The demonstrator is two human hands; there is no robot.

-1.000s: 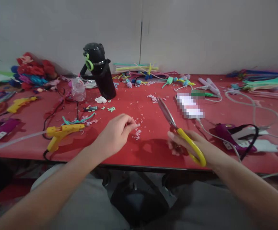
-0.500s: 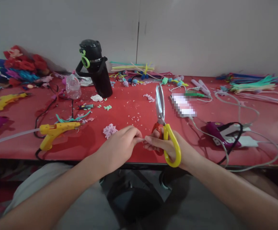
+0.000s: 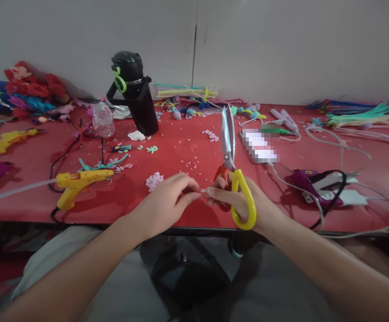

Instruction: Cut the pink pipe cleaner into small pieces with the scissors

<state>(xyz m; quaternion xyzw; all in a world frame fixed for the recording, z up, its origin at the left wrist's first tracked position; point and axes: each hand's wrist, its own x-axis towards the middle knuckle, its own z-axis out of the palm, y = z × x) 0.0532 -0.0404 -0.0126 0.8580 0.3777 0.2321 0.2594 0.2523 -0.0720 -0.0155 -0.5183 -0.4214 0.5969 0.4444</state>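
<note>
My right hand [image 3: 231,197] is wrapped round a pair of scissors [image 3: 228,138] with a yellow and a red handle, blades pointing up and slightly apart. Between its thumb and fingertip it also pinches a short pale strip [image 3: 203,191] that sticks out to the left. My left hand [image 3: 171,201] is right beside the strip's end, thumb and forefinger parted; whether they touch it is hard to tell. Just behind my left hand lies a pile of small lilac pieces [image 3: 154,181] on the red tabletop [image 3: 181,156].
To the left lies a yellow glue gun [image 3: 80,185] with a clear stick in it. A black bottle [image 3: 141,103] stands at the back. On the right are a pixelated device [image 3: 260,145], cables and a purple tool [image 3: 306,183]. Pipe cleaners [image 3: 358,116] lie farther back.
My left thumb and forefinger, pressed together at the strip before, have come apart. More of the strip shows. My right hand and the scissors have shifted slightly right in view.
</note>
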